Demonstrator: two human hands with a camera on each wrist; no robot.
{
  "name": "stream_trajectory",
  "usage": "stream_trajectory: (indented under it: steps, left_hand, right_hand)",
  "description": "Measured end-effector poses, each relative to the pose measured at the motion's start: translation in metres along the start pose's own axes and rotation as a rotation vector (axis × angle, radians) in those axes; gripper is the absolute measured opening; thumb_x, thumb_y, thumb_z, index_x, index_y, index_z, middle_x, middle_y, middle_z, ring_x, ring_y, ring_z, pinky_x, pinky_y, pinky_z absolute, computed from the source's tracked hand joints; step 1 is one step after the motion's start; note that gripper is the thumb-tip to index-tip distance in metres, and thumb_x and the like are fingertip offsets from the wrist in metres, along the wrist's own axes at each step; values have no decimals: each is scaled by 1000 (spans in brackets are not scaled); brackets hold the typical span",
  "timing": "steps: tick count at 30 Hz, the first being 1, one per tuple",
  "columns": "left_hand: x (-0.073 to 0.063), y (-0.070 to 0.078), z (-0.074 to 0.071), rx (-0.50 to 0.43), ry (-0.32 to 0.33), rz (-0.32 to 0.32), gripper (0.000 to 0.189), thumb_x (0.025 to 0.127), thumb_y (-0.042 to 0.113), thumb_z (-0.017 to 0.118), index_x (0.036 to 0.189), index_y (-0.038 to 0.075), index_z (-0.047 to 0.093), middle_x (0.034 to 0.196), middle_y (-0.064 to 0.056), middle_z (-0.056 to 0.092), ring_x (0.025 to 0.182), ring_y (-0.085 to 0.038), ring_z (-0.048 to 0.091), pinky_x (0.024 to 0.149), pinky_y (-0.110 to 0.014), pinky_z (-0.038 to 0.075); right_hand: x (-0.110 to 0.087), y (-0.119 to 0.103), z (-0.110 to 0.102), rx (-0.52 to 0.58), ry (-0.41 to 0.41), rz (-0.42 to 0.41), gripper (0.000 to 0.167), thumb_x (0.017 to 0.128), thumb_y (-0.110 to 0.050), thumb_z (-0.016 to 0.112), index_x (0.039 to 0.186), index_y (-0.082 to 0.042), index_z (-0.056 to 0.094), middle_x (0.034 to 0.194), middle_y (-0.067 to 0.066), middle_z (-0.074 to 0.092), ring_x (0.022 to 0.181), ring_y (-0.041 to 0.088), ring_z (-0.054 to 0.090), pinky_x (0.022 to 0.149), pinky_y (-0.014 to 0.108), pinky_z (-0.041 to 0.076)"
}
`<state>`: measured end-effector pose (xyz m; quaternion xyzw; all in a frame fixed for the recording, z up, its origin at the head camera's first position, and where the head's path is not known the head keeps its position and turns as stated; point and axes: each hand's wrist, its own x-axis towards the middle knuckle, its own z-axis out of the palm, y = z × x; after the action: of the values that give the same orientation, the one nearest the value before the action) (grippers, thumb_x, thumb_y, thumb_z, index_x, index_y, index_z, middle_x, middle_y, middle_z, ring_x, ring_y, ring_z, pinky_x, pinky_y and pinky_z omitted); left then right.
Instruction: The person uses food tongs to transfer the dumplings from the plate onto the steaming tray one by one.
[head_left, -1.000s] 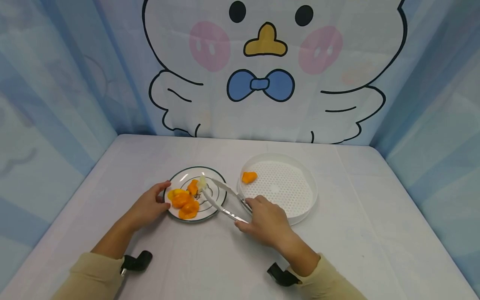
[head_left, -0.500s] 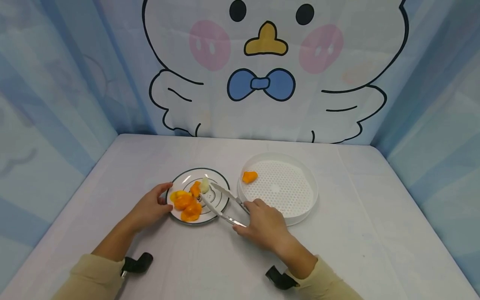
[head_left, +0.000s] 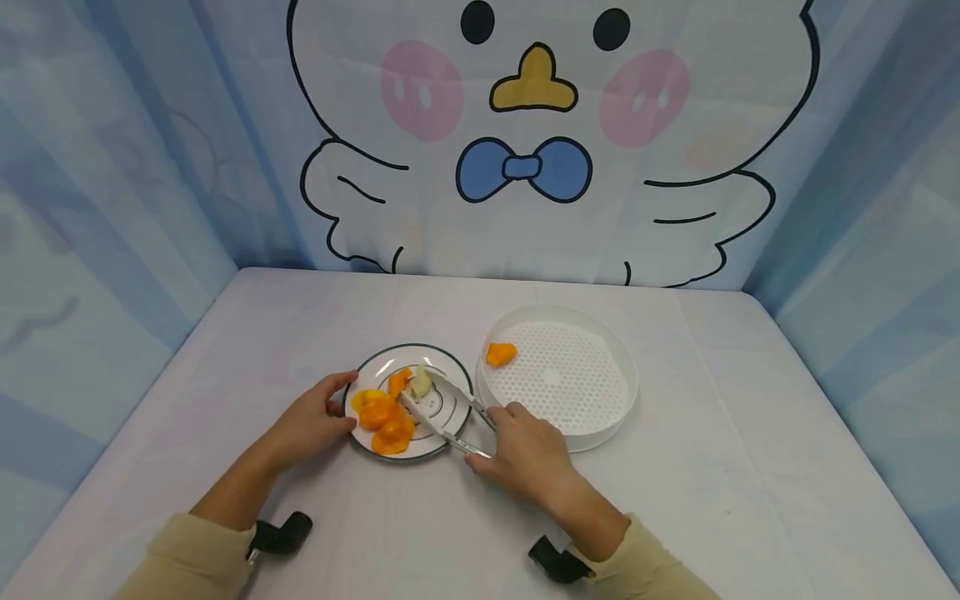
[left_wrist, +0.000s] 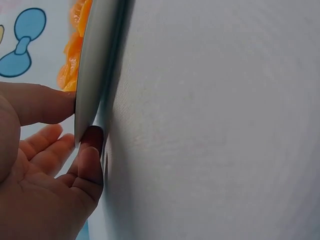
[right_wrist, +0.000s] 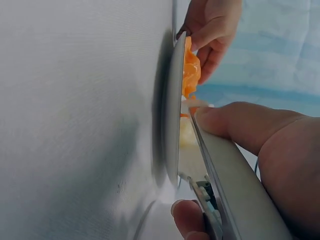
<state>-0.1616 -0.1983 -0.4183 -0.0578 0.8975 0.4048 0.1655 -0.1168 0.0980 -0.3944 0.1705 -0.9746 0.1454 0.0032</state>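
Note:
My left hand [head_left: 318, 421] grips the left rim of a white plate [head_left: 381, 363] with a dark edge line. In the left wrist view, the thumb is on top and fingers reach under the tilted-looking rim. Several glossy orange pieces [head_left: 377, 410] lie on the plate's left half, beside one pale yellowish piece [head_left: 422, 383]. My right hand [head_left: 528, 450] holds metal tongs [head_left: 452, 437], their arms spread and tips on either side of the pale piece. In the right wrist view, the thumb presses one arm of the tongs [right_wrist: 230, 185], close over the plate.
A round white tray [head_left: 558, 375] with a perforated bottom stands right of the plate, with one orange piece [head_left: 501, 354] at its left side. A white cloth [head_left: 720, 467] covers the table. Patterned curtains [head_left: 97, 208] enclose the back and sides.
The plate and my left hand have shifted right and slightly nearer, carrying the orange and pale pieces along. The tongs' tips have moved slightly nearer; the tray stays put.

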Motion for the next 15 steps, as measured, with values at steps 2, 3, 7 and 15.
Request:
stream_trajectory:
  steps: [2, 3, 7, 15]
  left_hand:
    - [-1, 2, 1, 6, 5, -9, 75, 90, 8, 70, 155, 10, 33, 111, -16, 52, 93, -28, 49, 75, -32, 48]
    - [-2, 2, 1, 7, 10, -12, 75, 90, 8, 70, 155, 10, 33, 112, -16, 52, 93, -28, 49, 75, -32, 49]
    - [-3, 4, 2, 12, 21, -8, 75, 90, 7, 69, 155, 10, 33, 113, -17, 52, 93, -28, 49, 76, -32, 49]
    - [-2, 2, 2, 12, 11, -9, 75, 91, 8, 69, 156, 11, 32, 117, -18, 51, 96, -30, 49, 80, -35, 50]
  right_hand:
    - [0, 1, 1, 1, 10, -7, 57, 81, -43, 79, 117, -2, 67, 98, 11, 63, 74, 29, 62, 63, 43, 50]
    - [-1, 2, 2, 0, 14, -12, 55, 81, -42, 79, 117, -2, 67, 98, 11, 63, 74, 30, 62, 63, 43, 50]
    - [-1, 4, 2, 7, 23, -28, 51, 83, -40, 79, 114, -2, 67, 95, 10, 62, 71, 28, 60, 62, 42, 50]
    - [-3, 7, -2, 21, 33, -40, 52, 84, -38, 78, 118, 0, 67, 98, 12, 63, 76, 27, 60, 65, 43, 50]
